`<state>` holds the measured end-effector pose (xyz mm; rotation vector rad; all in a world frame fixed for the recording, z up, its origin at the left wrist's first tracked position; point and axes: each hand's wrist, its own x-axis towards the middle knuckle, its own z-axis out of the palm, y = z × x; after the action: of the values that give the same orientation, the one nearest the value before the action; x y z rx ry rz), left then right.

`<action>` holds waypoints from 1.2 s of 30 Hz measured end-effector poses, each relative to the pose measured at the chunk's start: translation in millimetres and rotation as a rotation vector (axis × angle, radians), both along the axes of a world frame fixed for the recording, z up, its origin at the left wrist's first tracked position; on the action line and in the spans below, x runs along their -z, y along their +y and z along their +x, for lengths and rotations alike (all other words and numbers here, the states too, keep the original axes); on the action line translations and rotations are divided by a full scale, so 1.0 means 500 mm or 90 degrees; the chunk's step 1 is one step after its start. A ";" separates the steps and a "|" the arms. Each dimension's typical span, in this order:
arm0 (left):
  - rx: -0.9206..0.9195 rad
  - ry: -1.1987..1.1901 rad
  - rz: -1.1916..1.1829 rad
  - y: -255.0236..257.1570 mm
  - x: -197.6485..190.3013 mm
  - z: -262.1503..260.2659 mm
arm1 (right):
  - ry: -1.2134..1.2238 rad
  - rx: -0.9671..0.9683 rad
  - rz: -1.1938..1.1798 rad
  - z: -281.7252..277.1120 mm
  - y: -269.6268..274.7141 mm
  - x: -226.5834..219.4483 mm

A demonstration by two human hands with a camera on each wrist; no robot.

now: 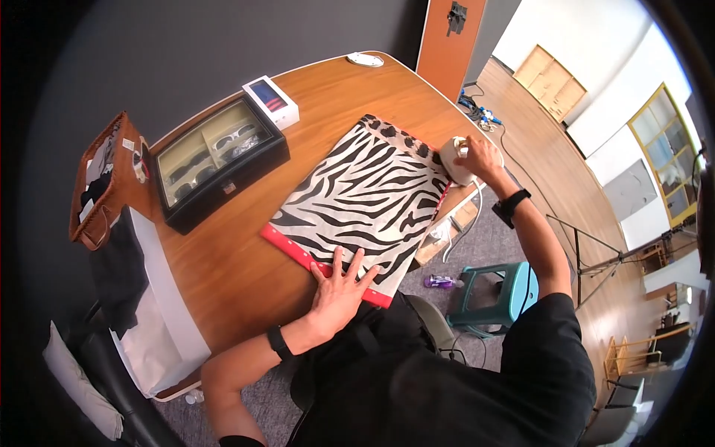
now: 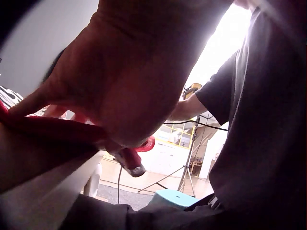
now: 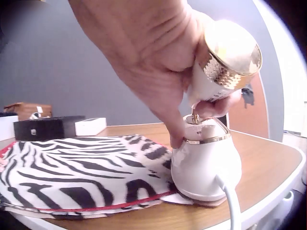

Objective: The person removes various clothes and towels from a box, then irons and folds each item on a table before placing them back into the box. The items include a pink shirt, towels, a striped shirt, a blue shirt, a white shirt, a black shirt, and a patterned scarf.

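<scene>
A zebra-striped cloth (image 1: 357,186) with a red border and a spotted far end lies flat on the table. My left hand (image 1: 339,294) rests on its near edge with fingers spread; in the left wrist view the hand (image 2: 124,76) is dark and close above the red border (image 2: 62,128). At the cloth's right corner, my right hand (image 1: 480,159) grips a white device (image 1: 453,167). The right wrist view shows the hand (image 3: 148,62) curled round the gold-trimmed upper part of the device (image 3: 206,167), its rounded base low beside the cloth (image 3: 91,167).
On the wooden table (image 1: 212,287) stand a black glasses case (image 1: 238,175), a white box (image 1: 287,115) and a brown basket (image 1: 115,182). A white mouse-like item (image 1: 365,59) lies at the far edge. A teal stool (image 1: 477,320) and cables are on the floor at right.
</scene>
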<state>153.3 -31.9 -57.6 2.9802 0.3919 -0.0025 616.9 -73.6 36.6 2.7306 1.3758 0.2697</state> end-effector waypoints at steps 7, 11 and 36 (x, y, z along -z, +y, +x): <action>-0.048 -0.063 0.064 -0.038 0.035 0.006 | -0.053 -0.048 0.006 -0.022 0.026 -0.084; 0.059 -0.016 -0.047 -0.031 -0.015 0.000 | -0.038 -0.157 -0.017 -0.227 0.058 -0.179; -0.167 0.080 0.004 0.209 0.004 -0.005 | 0.007 -0.340 -0.029 -0.383 0.349 -0.002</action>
<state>150.7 72.8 -59.5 2.9186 0.7959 -0.1631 425.6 100.8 37.8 2.2793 2.0619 0.2447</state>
